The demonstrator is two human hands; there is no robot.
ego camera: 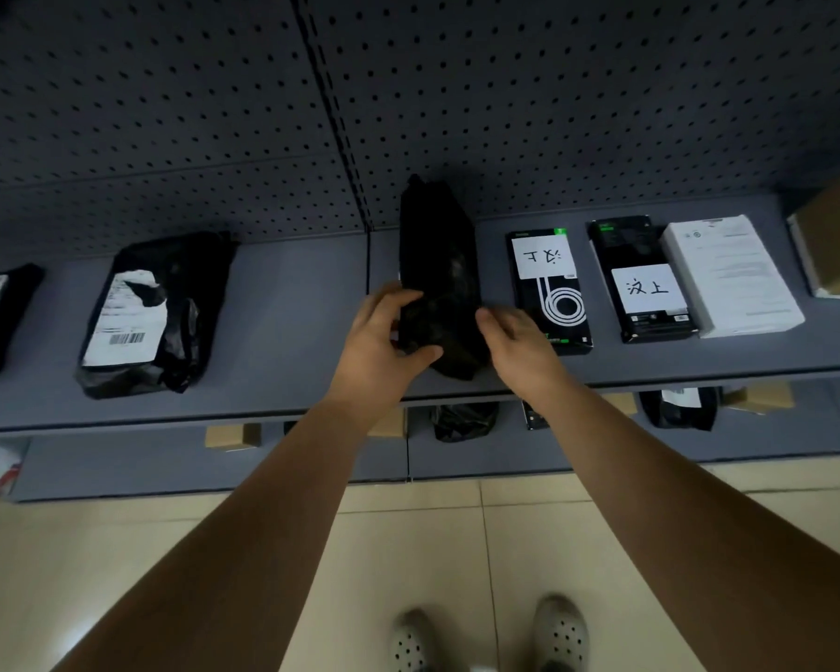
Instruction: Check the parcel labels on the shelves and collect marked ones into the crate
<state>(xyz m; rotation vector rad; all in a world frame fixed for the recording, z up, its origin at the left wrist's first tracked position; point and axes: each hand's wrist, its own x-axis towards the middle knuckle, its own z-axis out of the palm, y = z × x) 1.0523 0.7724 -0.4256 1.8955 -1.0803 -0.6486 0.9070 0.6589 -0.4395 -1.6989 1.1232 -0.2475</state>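
Both hands on the black parcel (437, 283) at mid-shelf (287, 303), near end just over the front edge. Left hand (384, 337) gripping its left side, thumb curled under the near end, fingers (391, 295) wrapped over the top. Right hand (515, 337) against the right side, fingers (488, 316) bent onto the wrap; hold appears lighter, exact pinch hard to tell. No label visible on the upturned face, so likely mid-check, needing a turn to expose the other side. Risks from here: soft, slippery film sagging or sliding out of a loose right-hand hold during the flip, dropping onto the tiled floor (432, 550). Black box with handwritten label (549, 288) lying just beside the right hand, so a wide swing of the parcel could knock it askew or off the edge. Further right, second labelled box (643, 283) and white box (731, 276), near but apart. Left along the shelf, black bag with printed barcode label (146, 317), well apart and untouched. Dim lighting and dark wrap also raising the chance of a misread or overlooked mark. Crate not in view, so carry distance unknown.
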